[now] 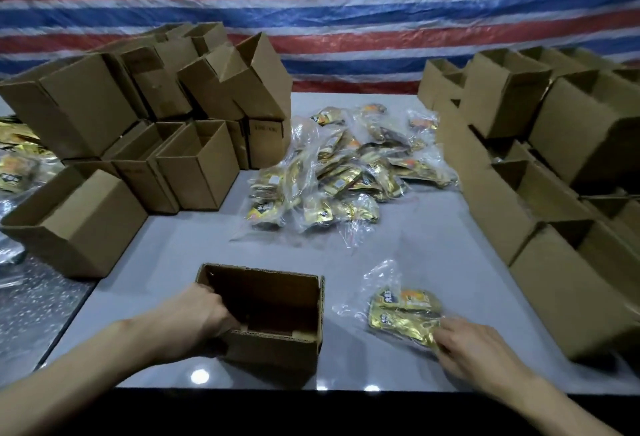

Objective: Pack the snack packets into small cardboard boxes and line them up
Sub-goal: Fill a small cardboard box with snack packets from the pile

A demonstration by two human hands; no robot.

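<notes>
Brown corrugated box (277, 349), open-topped, near the front edge of the grey table (173, 248). Gripped at its left wall by the left hand (204, 311): forearm in from lower left, wrist bent, fingers hooked over the rim and hidden inside. To the right and apart from it, a gold snack packet (405, 314) in clear wrap, flat on the table. Reached from lower right by the right hand (474, 345), palm down, fingertips at the packet's near corner; too blurred to tell whether pinching or merely touching. Behind, a heap of packets (339, 172), flanked by the left stack of boxes (194, 172) and the right stack of boxes (485, 186), the latter cut off by the frame.
</notes>
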